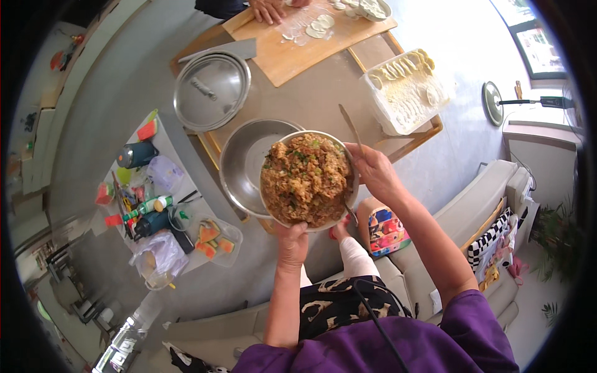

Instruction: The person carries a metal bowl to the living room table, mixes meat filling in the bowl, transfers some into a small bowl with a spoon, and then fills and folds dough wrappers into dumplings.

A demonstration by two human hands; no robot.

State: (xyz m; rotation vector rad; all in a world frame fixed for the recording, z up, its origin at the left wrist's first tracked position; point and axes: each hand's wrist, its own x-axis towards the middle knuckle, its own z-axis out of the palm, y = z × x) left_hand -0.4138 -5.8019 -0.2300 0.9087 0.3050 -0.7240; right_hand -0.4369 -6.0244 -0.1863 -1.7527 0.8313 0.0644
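A bowl [356, 196] heaped with minced filling [308, 177] flecked with green is held up between my two hands. My left hand [292, 241] grips its near side, mostly from below. My right hand [375, 171] holds the right rim, and a thin, flat wooden stick [349, 126] pokes out beyond its fingers; whether the fingers grip that stick too I cannot tell. Another utensil's handle [352, 215] leans out over the rim, lower right. Partly hidden under the bowl's left side, a wide metal basin [239, 163] stands on the table [286, 105].
Across the table, another person's hands [267, 9] rest at a wooden board [292, 56] with dough rounds [320, 26]. A steel lid [211, 90] lies left; a plastic box [407, 93] of floured dumplings, right. A cluttered side table [202, 202] holds bottles and watermelon. A sofa [460, 217] stands behind right.
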